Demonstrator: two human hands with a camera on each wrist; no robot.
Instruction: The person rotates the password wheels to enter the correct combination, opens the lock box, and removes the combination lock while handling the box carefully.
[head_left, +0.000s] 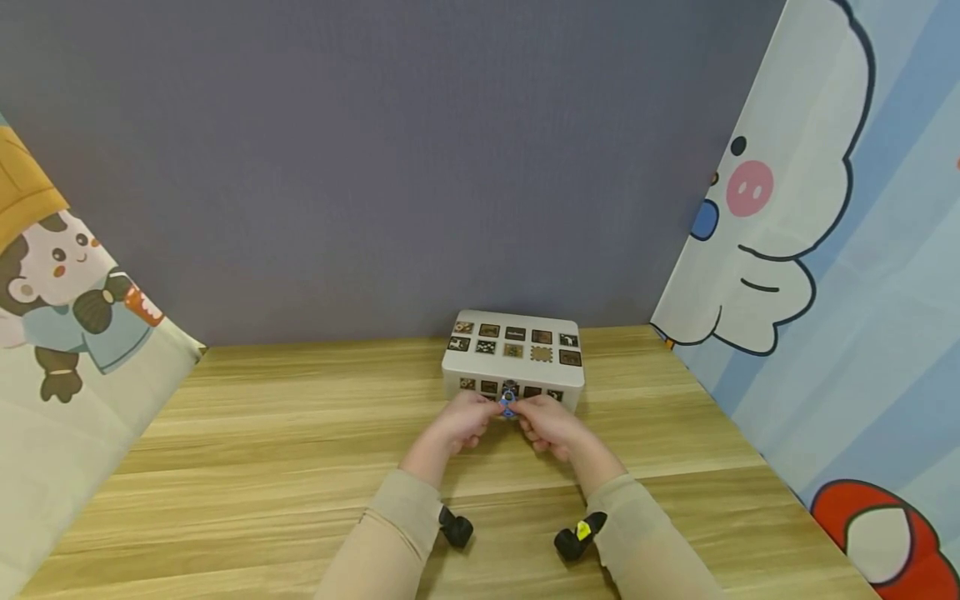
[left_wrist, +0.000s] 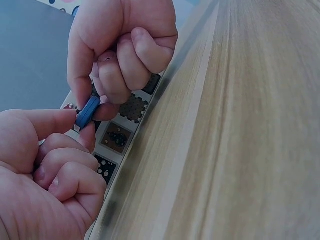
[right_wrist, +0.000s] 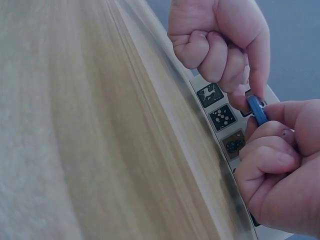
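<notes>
A white box [head_left: 513, 367] with small dark square pictures on its lid and front stands against the grey wall. At the middle of its front is a small blue padlock-like piece [head_left: 508, 403] below a metal clasp. The left hand [head_left: 462, 418] pinches this piece from the left between thumb and forefinger, and the right hand [head_left: 552, 425] pinches it from the right. In the left wrist view the blue piece [left_wrist: 87, 113] sits between both hands' fingertips, other fingers curled. The right wrist view shows the blue piece [right_wrist: 257, 110] held likewise, close to the patterned box front.
The wooden table [head_left: 300, 467] runs up to a grey wall panel [head_left: 375, 167]. Printed cartoon curtains hang at the left [head_left: 75, 333] and right [head_left: 825, 333]. Both wrists wear black camera mounts over beige sleeves.
</notes>
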